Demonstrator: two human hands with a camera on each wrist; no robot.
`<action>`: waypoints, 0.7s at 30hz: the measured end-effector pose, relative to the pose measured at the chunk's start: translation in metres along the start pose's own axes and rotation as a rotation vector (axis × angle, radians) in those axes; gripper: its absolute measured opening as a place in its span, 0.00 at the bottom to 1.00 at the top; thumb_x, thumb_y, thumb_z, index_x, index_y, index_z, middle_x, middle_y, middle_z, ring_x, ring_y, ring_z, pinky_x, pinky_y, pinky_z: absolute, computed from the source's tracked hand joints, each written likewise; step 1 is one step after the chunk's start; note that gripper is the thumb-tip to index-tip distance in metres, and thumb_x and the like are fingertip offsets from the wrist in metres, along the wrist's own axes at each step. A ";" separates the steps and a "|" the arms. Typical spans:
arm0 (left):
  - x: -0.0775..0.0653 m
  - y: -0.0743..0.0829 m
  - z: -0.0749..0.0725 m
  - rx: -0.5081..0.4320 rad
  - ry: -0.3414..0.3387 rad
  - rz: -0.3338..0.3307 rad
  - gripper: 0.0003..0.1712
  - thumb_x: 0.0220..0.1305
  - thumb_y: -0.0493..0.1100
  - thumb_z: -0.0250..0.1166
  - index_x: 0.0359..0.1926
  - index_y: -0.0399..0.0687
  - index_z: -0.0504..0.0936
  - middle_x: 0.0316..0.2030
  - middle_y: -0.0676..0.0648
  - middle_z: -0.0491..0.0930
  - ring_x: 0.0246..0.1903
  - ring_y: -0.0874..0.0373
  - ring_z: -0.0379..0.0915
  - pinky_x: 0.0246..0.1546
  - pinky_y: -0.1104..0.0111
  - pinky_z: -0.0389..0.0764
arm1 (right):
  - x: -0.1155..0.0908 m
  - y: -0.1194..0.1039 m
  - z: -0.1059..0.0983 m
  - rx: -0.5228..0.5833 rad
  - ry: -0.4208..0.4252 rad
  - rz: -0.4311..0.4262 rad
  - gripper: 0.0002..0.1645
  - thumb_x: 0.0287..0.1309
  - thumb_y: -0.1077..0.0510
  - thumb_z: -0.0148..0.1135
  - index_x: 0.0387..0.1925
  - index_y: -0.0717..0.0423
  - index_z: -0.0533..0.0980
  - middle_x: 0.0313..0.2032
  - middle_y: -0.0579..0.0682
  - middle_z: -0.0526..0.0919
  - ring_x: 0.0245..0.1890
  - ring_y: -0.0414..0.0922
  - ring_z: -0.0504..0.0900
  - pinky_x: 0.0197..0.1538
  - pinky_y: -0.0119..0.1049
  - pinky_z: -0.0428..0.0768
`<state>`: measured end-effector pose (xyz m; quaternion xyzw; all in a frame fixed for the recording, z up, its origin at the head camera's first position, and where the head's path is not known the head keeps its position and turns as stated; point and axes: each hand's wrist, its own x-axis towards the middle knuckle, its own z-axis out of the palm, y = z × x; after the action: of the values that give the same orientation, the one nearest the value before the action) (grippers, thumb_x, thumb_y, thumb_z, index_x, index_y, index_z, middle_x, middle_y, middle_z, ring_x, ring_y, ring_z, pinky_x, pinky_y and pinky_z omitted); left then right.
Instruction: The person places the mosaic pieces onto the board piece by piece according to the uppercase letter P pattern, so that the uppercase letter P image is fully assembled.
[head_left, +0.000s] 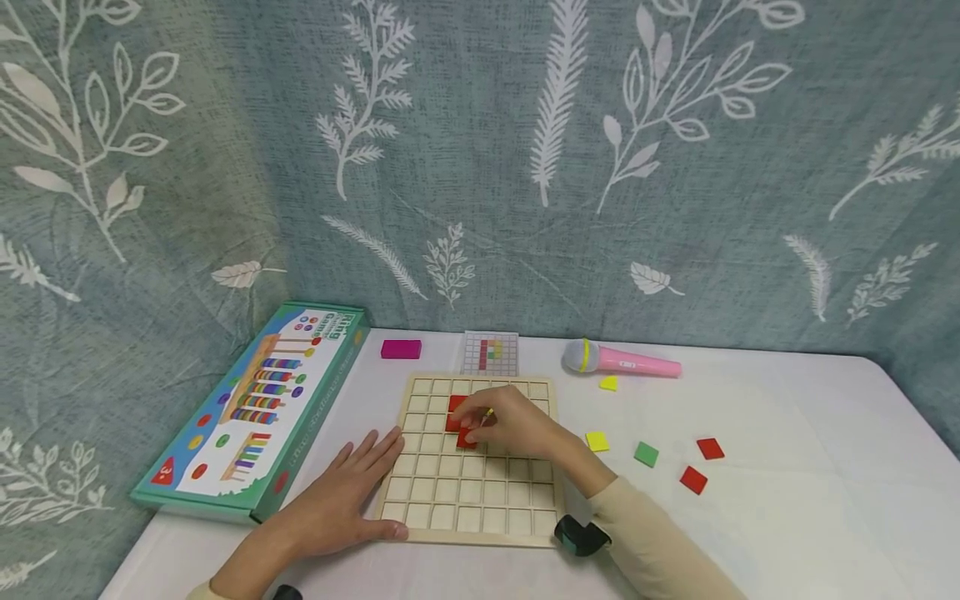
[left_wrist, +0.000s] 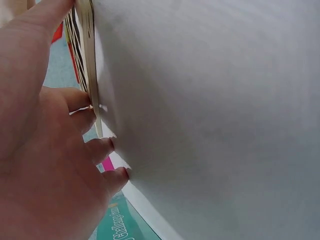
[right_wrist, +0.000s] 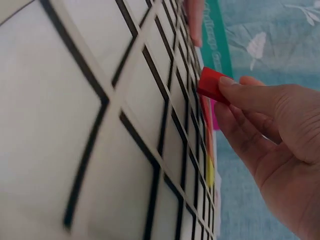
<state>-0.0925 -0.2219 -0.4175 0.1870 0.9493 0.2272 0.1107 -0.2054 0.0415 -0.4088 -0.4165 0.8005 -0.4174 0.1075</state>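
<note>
A wooden grid board (head_left: 450,537) lies on the white table. My right hand (head_left: 513,421) is over its upper middle and pinches a red square tile (right_wrist: 212,84) between thumb and fingers, above the cells. Just beyond it, red tiles (head_left: 456,403) sit in the grid, partly covered by the fingers. A bit of yellow (right_wrist: 210,170) shows on the board in the right wrist view, mostly hidden by the hand in the head view. My left hand (head_left: 341,496) rests at the board's left edge, fingers spread, thumb at the near left corner.
Behind the board lie a pattern card (head_left: 489,354) and a magenta block (head_left: 401,349). A pink toy microphone (head_left: 637,362) is at the back right. Loose yellow (head_left: 597,442), green (head_left: 646,454) and red (head_left: 693,480) tiles lie right of the board. A game box (head_left: 262,408) stands left.
</note>
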 end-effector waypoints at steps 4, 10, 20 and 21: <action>0.001 0.001 0.000 0.003 -0.002 -0.004 0.66 0.47 0.78 0.62 0.76 0.41 0.54 0.76 0.44 0.50 0.74 0.38 0.40 0.71 0.41 0.43 | 0.006 -0.003 0.008 -0.015 -0.011 -0.013 0.12 0.56 0.69 0.68 0.44 0.61 0.83 0.37 0.49 0.85 0.36 0.38 0.80 0.42 0.27 0.80; 0.001 0.002 -0.001 0.014 -0.002 -0.008 0.66 0.47 0.78 0.62 0.76 0.42 0.54 0.76 0.44 0.50 0.74 0.38 0.40 0.71 0.41 0.44 | 0.009 -0.004 0.012 -0.063 -0.005 0.011 0.12 0.56 0.69 0.68 0.44 0.61 0.83 0.38 0.48 0.86 0.36 0.38 0.81 0.42 0.27 0.80; 0.000 0.002 0.000 0.020 0.003 0.001 0.66 0.47 0.78 0.63 0.75 0.41 0.55 0.76 0.43 0.51 0.74 0.38 0.41 0.71 0.41 0.45 | 0.010 -0.001 0.017 -0.078 0.014 0.023 0.12 0.57 0.67 0.68 0.44 0.60 0.83 0.37 0.48 0.86 0.37 0.38 0.82 0.42 0.26 0.80; 0.000 0.002 0.000 0.022 0.005 0.003 0.66 0.47 0.78 0.63 0.75 0.41 0.55 0.76 0.43 0.51 0.74 0.38 0.41 0.71 0.41 0.45 | 0.011 -0.001 0.017 -0.078 0.015 0.020 0.12 0.57 0.67 0.68 0.44 0.60 0.83 0.37 0.48 0.86 0.37 0.38 0.82 0.43 0.27 0.80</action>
<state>-0.0920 -0.2204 -0.4162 0.1892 0.9516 0.2176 0.1061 -0.2023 0.0231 -0.4167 -0.4093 0.8210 -0.3879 0.0894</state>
